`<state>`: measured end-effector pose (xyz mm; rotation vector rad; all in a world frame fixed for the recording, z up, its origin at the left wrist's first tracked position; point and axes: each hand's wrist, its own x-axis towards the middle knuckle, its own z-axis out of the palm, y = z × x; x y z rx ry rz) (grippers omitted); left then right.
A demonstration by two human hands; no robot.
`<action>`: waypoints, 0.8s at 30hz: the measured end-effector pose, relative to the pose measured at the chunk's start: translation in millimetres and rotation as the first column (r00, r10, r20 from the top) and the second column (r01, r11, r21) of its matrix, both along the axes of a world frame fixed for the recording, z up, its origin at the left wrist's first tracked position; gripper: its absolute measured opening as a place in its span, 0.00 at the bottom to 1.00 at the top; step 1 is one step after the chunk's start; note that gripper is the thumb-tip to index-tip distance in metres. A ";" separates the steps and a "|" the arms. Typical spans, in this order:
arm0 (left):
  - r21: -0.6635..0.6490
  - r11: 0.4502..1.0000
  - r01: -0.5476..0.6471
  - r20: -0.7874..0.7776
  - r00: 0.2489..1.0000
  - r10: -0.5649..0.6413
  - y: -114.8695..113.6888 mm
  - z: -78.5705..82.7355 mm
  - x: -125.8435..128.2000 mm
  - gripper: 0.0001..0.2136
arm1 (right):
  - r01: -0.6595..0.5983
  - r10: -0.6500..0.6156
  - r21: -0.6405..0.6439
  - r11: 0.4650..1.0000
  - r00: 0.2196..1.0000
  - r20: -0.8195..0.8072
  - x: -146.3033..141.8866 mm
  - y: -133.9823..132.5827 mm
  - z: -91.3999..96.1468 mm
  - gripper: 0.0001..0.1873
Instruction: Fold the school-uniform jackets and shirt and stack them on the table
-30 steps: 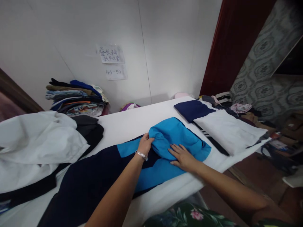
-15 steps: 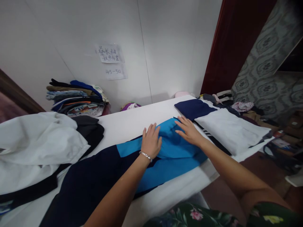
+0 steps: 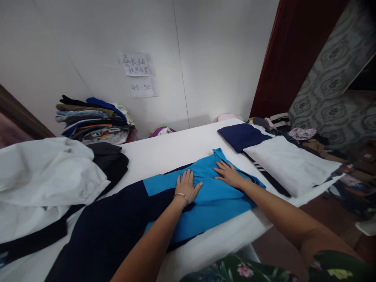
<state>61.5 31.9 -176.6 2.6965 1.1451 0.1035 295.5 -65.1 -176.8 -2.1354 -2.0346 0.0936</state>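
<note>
A navy and bright blue jacket (image 3: 117,219) lies stretched across the white table, its blue part toward the right. My left hand (image 3: 187,187), with a silver bracelet at the wrist, rests flat on the blue fabric near the navy border, fingers spread. Farther right, my right hand (image 3: 229,174) lies palm down on the same garment, close to its collar end, with fingers apart. A small corner of blue cloth stands up just beyond the right hand. Part of the jacket is hidden under my left forearm.
White and black garments (image 3: 49,176) are heaped at the left. Behind them rises a stack of folded clothes (image 3: 94,121). Folded navy (image 3: 243,135) and white clothes (image 3: 290,162) lie at the right. Handwritten paper signs (image 3: 138,64) hang on the wall (image 3: 220,58).
Both hands have come down onto the jacket, the left a little lower and the right nearer me. The blue fabric at the right end is now flatter, with its corner showing.
</note>
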 end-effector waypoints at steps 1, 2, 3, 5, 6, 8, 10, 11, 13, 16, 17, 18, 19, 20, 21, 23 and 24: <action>-0.002 1.000 -0.001 0.004 1.000 0.001 -0.2 0.4 0.4 0.36 | 0.009 -0.009 -0.009 1.000 0.999 -0.044 1.6 3.0 10.5 0.33; -0.005 1.000 -0.002 0.010 1.000 0.002 -0.4 0.6 0.6 0.36 | 0.018 -0.019 -0.005 1.000 0.997 -0.076 2.9 7.2 21.0 0.34; -0.009 1.000 -0.002 0.017 1.000 0.002 -0.6 0.7 0.7 0.35 | 0.029 -0.028 0.009 1.000 0.995 -0.091 3.9 12.4 30.2 0.34; -0.019 1.000 -0.003 0.025 1.000 0.004 -1.0 1.0 0.7 0.34 | 0.040 -0.038 0.031 0.999 0.997 -0.073 4.3 25.1 41.6 0.35; -0.025 1.000 -0.005 0.025 1.000 0.006 -1.3 1.2 0.6 0.34 | 0.043 -0.042 0.021 0.999 0.998 -0.052 3.8 31.7 42.3 0.35; -0.037 0.999 -0.008 0.019 1.000 0.009 -1.7 1.5 0.2 0.33 | 0.056 -0.056 -0.033 0.998 0.998 0.002 1.7 43.3 34.0 0.36; -0.049 0.999 -0.010 0.021 1.000 0.011 -1.9 1.2 0.0 0.33 | 0.073 -0.068 -0.061 0.995 0.995 0.073 -1.4 50.2 17.0 0.35; -0.055 0.998 -0.010 0.024 1.000 0.011 -1.8 0.8 -0.1 0.33 | 0.079 -0.072 -0.054 0.995 0.991 0.109 -2.8 51.7 7.9 0.34; -0.070 0.998 -0.008 0.034 0.999 0.011 -1.4 -0.6 -0.1 0.32 | 0.077 -0.074 -0.013 0.997 0.984 0.160 -4.9 51.9 -7.0 0.33; -0.083 0.997 -0.007 0.057 0.998 0.012 -0.9 -2.3 0.0 0.32 | 0.076 -0.076 0.006 0.997 0.983 0.169 -6.0 49.8 -16.2 0.33; -0.088 0.996 -0.007 0.065 0.998 0.012 -0.7 -2.3 0.0 0.32 | 0.078 -0.078 0.006 0.997 0.983 0.167 -5.9 49.7 -16.2 0.33; -0.095 0.995 -0.004 0.072 0.997 0.011 -0.6 -1.9 -0.2 0.32 | 0.082 -0.082 0.003 0.997 0.983 0.162 -5.5 50.2 -15.1 0.33; -0.104 0.995 -0.003 0.078 0.997 0.011 -0.4 -1.1 -0.6 0.33 | 0.088 -0.086 -0.003 0.996 0.984 0.154 -4.6 51.2 -13.1 0.33; -0.117 0.993 -0.001 0.082 0.997 0.011 -0.2 0.0 -1.3 0.33 | 0.091 -0.088 -0.021 0.996 0.987 0.137 -3.0 52.7 -10.2 0.33; -0.134 0.991 0.002 0.086 0.996 0.010 0.3 1.2 -2.1 0.33 | 0.093 -0.086 -0.054 0.994 0.990 0.108 -1.0 54.3 -6.4 0.34; -0.179 0.984 0.004 0.107 0.994 0.015 1.8 3.6 -4.6 0.33 | 0.088 -0.087 -0.136 0.987 0.996 0.009 4.1 55.4 3.7 0.35; -0.202 0.979 0.004 0.120 0.993 0.020 2.9 4.5 -6.0 0.33 | 0.081 -0.090 -0.162 0.984 0.995 -0.051 6.2 53.6 9.3 0.36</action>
